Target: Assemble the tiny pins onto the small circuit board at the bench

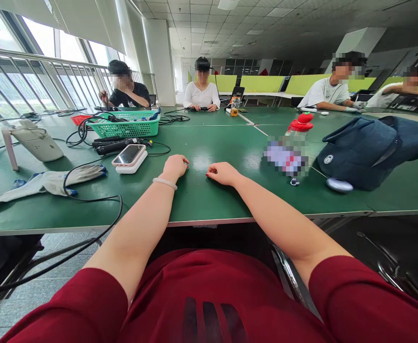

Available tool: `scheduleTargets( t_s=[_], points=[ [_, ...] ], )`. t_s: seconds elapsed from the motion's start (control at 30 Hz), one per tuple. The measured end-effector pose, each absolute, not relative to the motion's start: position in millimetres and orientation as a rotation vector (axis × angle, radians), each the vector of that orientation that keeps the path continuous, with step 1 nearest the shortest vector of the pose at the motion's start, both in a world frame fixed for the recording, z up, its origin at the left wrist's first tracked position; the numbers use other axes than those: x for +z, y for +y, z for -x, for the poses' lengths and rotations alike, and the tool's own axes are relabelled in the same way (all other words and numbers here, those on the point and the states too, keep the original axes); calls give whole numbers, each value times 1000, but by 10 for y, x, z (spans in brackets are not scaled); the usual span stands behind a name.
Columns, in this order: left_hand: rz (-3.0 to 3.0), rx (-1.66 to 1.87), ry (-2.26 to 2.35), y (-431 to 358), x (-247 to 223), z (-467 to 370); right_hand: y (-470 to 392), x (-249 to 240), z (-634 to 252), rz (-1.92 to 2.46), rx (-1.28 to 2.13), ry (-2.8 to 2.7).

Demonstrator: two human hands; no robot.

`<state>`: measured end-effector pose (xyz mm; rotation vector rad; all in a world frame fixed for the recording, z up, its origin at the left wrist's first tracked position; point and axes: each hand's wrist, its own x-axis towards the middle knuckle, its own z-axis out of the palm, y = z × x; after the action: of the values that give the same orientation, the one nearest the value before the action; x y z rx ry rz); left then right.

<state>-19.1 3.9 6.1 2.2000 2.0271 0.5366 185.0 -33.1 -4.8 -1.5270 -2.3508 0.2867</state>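
Note:
My left hand [176, 166] rests on the green table [201, 195] with its fingers curled in, a pale band [165, 183] around the wrist. A short gap to the right, my right hand [223, 173] lies on its side on the same table, also loosely closed. No object shows in either hand. Nearest to my left hand is a phone [130, 155], which lies on a white block [133, 166]. Further left are a pair of grey-white work gloves with blue edges [56, 182]. To the right of my right hand lies a blurred purple-and-red package [286, 156].
A green basket [125, 127] holds cables and dark devices. A black cable [120, 214] hangs over the front edge. On the right are a red-topped bottle [300, 123], a dark blue bag [366, 147] and a white round object [339, 185]. Several people sit around the table.

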Motion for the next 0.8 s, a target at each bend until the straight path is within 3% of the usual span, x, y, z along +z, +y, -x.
scheduleTargets(
  t_s=[0.8],
  points=[
    [-2212,535,1948,14,66,169,-355,-41,-1849,1536,292,-2345]
  ],
)
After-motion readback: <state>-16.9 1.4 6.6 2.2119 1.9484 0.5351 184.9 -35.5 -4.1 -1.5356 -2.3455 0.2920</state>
